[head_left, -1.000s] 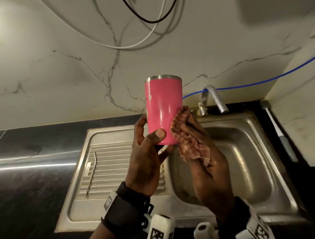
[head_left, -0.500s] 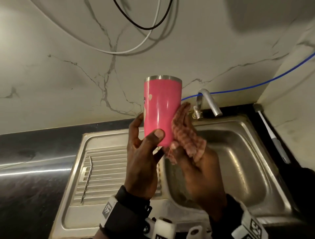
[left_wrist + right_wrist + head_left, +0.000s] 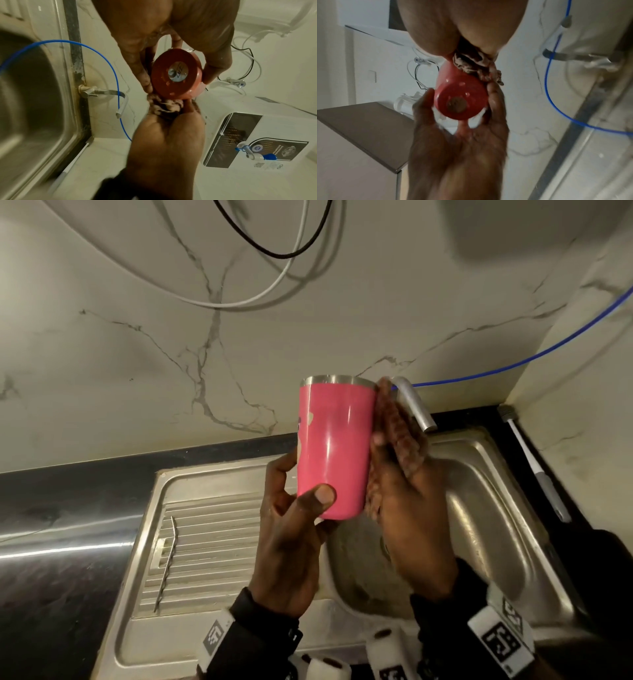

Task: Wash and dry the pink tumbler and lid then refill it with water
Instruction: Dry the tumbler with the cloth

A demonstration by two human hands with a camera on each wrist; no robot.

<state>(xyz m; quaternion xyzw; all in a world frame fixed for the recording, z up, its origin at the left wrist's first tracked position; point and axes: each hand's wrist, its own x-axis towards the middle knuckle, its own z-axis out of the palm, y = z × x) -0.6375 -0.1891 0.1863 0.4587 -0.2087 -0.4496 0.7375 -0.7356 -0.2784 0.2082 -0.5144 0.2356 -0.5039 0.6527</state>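
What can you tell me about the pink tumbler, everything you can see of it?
The pink tumbler is a glossy, tapered cup with a bare steel rim and no lid on. It is held upright above the sink. The left hand grips its lower part, thumb in front. The right hand presses a crumpled cloth against its right side. A round silver sticker sits on its base.

right hand (image 3: 407,491) now higher along the pink tumbler (image 3: 334,446) than a second ago, fingertips up beside the steel rim, cloth (image 3: 399,436) slid up the tumbler's right side, covering the tap's base
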